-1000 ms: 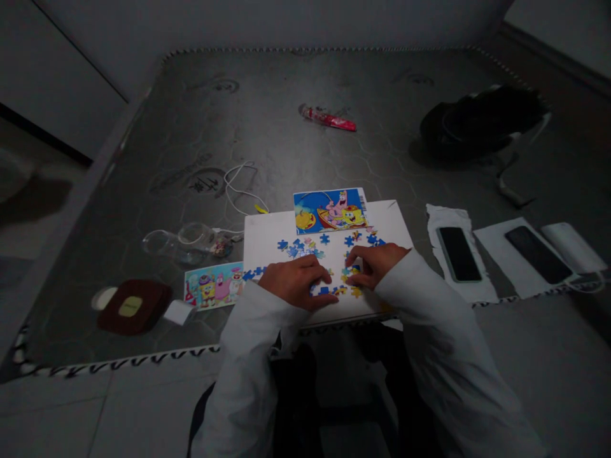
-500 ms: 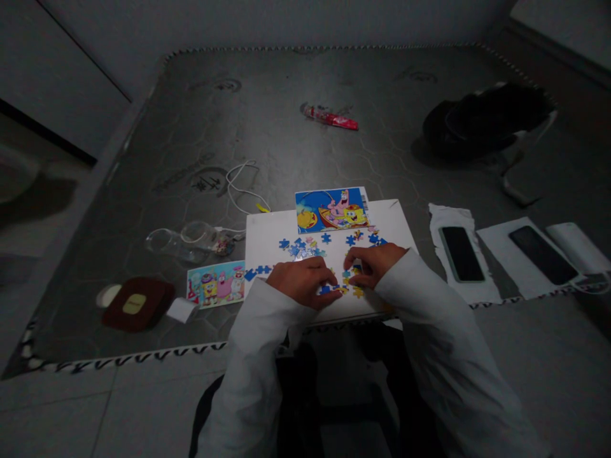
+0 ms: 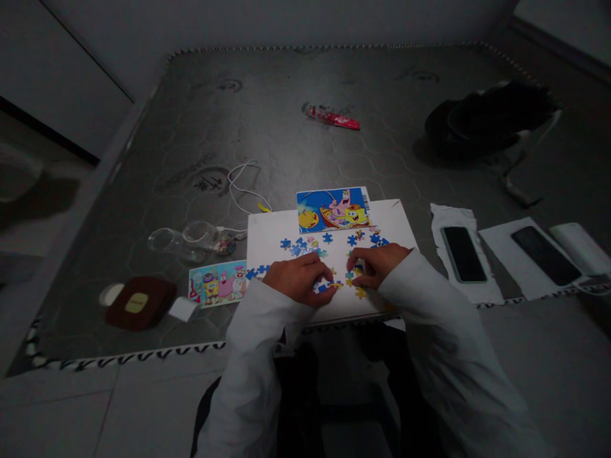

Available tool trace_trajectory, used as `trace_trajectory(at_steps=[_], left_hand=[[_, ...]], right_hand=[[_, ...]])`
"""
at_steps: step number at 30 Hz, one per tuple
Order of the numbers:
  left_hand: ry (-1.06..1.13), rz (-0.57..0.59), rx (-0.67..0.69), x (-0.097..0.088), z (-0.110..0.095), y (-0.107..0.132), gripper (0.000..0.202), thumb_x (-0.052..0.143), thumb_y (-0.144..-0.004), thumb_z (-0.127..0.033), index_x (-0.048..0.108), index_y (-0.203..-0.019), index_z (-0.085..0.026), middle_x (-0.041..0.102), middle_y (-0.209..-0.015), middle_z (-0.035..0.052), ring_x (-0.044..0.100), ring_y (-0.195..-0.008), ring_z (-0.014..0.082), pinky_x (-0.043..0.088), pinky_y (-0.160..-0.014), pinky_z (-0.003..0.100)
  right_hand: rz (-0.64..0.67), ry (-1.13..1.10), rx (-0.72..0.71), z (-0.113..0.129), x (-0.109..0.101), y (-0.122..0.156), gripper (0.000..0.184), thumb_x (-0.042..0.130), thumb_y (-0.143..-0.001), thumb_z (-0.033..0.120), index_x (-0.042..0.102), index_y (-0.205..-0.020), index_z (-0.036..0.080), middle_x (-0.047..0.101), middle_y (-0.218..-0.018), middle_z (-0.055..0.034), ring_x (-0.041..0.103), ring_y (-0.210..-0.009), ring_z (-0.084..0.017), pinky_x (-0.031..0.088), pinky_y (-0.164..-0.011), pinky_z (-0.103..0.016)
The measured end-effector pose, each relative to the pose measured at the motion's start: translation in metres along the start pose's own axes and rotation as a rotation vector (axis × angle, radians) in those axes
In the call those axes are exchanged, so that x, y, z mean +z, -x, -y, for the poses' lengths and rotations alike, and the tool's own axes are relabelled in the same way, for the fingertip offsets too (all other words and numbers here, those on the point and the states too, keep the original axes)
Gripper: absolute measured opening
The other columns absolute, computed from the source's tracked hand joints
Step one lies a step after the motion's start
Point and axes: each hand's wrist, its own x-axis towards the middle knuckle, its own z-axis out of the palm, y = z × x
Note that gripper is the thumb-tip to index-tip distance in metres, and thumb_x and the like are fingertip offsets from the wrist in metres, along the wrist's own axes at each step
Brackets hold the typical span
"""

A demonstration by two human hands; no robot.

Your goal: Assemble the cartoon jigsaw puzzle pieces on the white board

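A white board (image 3: 267, 235) carries several loose jigsaw puzzle pieces (image 3: 327, 238), mostly blue, with some yellow and pink ones. My left hand (image 3: 296, 278) rests at the board's front middle, thumb and fingers curled around a blue puzzle piece (image 3: 321, 288) that is partly hidden. Across a small gap, my right hand (image 3: 379, 263) bends its index finger and thumb over a puzzle piece (image 3: 350, 275). Just beside its thumb lies a yellow piece (image 3: 361, 293). A cartoon picture card (image 3: 334, 210) lies along the board's back edge.
Left of the board are a second cartoon card (image 3: 217, 284), clear plastic cups (image 3: 200, 235), a white cable (image 3: 235, 184) and a brown case (image 3: 140, 304). Phones (image 3: 463, 254) lie to the right. Farther back are a red packet (image 3: 334, 118) and a black bag (image 3: 491, 121).
My two hands have drawn slightly apart, with the left fingers a little farther left. The whole view has shifted slightly; the cards and other objects stay in place.
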Motion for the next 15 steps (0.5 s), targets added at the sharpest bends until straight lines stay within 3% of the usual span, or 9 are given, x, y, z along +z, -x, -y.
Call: trace_trajectory(at_steps=[6,15], left_hand=[[0.006,-0.064,-0.003,0.0020,-0.0001,-0.0005,0.027,0.065,-0.078,-0.047,0.072,-0.094,-0.027,0.068,-0.096,-0.0006,0.062,-0.075,0.0138,0.040,-0.057,0.022],[-0.045,-0.001,-0.006,-0.0001,-0.0045,-0.0020,0.027,0.065,-0.078,-0.049,0.072,-0.093,-0.029,0.068,-0.096,-0.0021,0.062,-0.074,0.0139,0.038,-0.055,0.023]], right_hand=[[-0.007,0.013,-0.053,0.0016,0.0010,0.0017,0.025,0.073,-0.071,0.038,0.068,-0.095,0.034,0.067,-0.069,0.0049,0.060,-0.067,-0.014,0.036,-0.061,-0.023],[0.025,0.040,-0.047,0.0031,0.0015,0.0019,0.028,0.070,-0.073,0.037,0.068,-0.102,0.034,0.070,-0.078,0.0024,0.063,-0.073,-0.017,0.038,-0.062,-0.024]])
